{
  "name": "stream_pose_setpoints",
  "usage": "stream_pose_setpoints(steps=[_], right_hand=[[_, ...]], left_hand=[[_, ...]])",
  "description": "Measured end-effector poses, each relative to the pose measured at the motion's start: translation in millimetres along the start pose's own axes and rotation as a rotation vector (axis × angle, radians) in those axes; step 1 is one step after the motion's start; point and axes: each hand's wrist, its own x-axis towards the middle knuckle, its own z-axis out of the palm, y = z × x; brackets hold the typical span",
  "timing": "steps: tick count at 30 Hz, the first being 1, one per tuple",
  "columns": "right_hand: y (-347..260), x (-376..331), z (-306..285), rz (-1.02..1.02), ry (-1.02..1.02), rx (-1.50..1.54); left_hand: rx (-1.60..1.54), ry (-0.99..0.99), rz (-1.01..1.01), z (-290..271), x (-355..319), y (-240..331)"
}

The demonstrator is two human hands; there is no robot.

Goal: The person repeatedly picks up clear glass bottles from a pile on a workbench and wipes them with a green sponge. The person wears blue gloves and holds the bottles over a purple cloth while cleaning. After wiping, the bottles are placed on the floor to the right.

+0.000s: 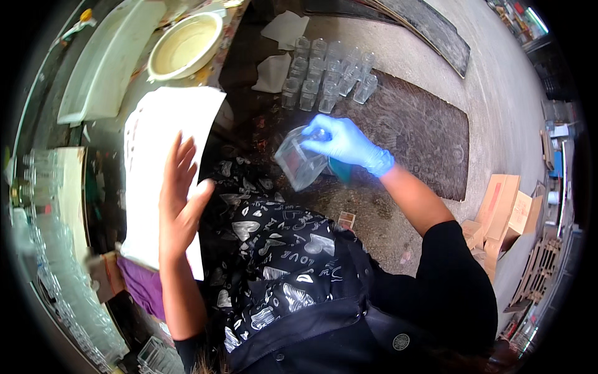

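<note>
My right hand, in a blue glove, grips a clear square-sided glass jar near one end, with the fingers curled round it. The jar is held tilted above the floor, in front of my patterned apron. Partly hidden behind the glove is a teal thing whose kind I cannot make out. My left hand is bare, its fingers stretched out and a little blurred. It hovers over or rests against a stack of white paper sheets; contact cannot be told.
Several clear glass jars stand in rows at the far end of a dark mat. A cream bowl and a long pale tub sit at the upper left. More glassware lines the left. Opened cardboard boxes are at the right.
</note>
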Motion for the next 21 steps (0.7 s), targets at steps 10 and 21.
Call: stream_pose_setpoints(steps=[10,21], right_hand=[[302,36,11,0.656,0.363,-0.416],[399,68,18,0.14,-0.105,-1.097]], left_hand=[[0.36,0.56,-0.372,-70,-80,-10],[0.675,0.899,-0.502,-124,-119,4]])
